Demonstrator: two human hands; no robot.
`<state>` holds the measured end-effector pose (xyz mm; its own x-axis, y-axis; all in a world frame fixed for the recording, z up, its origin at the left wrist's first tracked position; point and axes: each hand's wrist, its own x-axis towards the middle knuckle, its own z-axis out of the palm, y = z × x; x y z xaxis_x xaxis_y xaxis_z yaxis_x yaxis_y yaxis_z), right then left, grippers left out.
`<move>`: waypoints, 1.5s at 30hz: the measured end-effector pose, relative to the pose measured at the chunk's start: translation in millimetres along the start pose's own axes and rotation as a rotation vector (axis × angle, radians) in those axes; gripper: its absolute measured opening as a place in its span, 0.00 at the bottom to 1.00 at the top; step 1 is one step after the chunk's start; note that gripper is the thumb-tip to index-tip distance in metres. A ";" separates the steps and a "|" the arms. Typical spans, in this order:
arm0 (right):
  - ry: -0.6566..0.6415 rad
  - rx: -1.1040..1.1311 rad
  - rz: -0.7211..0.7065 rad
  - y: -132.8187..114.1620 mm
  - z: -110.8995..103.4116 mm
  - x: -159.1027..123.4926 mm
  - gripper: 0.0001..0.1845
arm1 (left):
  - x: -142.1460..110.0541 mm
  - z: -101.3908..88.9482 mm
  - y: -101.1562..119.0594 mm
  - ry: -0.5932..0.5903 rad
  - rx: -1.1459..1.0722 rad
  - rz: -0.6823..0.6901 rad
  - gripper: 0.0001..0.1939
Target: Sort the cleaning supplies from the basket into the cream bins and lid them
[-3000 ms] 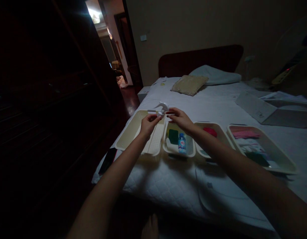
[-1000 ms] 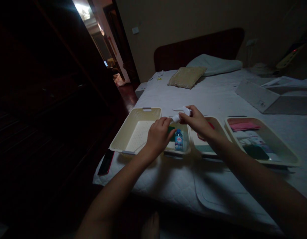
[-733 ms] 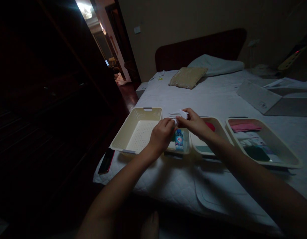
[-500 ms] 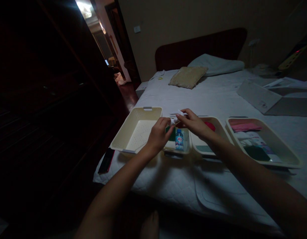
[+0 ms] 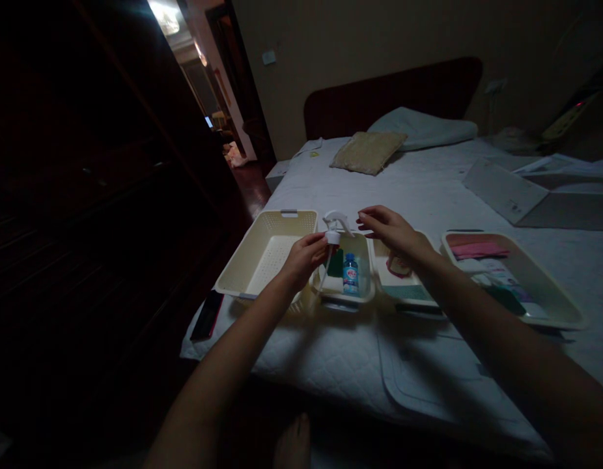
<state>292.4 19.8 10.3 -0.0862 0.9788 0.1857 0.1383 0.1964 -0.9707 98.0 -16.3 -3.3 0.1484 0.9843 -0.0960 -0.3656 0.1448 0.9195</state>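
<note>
Left hand (image 5: 305, 260) grips one white spray head (image 5: 333, 228) over four baskets (image 5: 292, 221); right hand (image 5: 392, 231) open, empty.

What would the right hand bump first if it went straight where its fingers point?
The right hand would probably meet the white trigger spray head held by the left hand, though depth is unclear.

The person's forearms (image 5: 223, 355) are bare, long and slim, tapering to narrow wrists and a left hand (image 5: 306, 260) and right hand (image 5: 392, 233) with slender fingers. The right hand's fingertips (image 5: 364, 220) seem to carry a dark reddish polish on the nails, though the dim room makes that hard to be sure of. Down at the bottom, a bare foot (image 5: 294, 443) shows too, its toes blurred in shadow.
</note>
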 end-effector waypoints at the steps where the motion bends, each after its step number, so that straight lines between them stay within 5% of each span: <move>1: -0.022 0.015 0.007 -1.2 0.3 -1.1 0.20 | -1.0 1.1 -0.6 -0.028 -0.006 -0.017 0.14; 7: -0.100 0.045 0.037 -10.1 4.4 -8.9 0.21 | -4.8 6.6 -7.6 -0.075 -0.031 -0.119 0.10; 12: -0.137 0.075 0.073 -5.5 5.3 -7.5 0.12 | -5.7 8.7 -11.1 -0.119 0.012 -0.143 0.10; 26: -0.111 0.112 0.094 -7.5 3.3 -8.5 0.09 | -2.3 6.9 -15.0 -0.061 0.102 -0.078 0.17; 32: -0.120 0.159 0.220 -12.3 2.1 -10.4 0.05 | -2.0 2.7 -14.4 -0.063 0.125 -0.092 0.18; 45: -0.113 0.203 0.264 -7.5 1.6 -9.6 0.02 | 0.7 1.5 -15.2 -0.052 0.242 -0.070 0.11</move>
<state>290.6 8.9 15.6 -0.1840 0.9795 -0.0823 -0.0280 -0.0889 -0.9956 105.0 -18.0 -16.8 0.2151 0.9651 -0.1491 -0.1231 0.1782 0.9763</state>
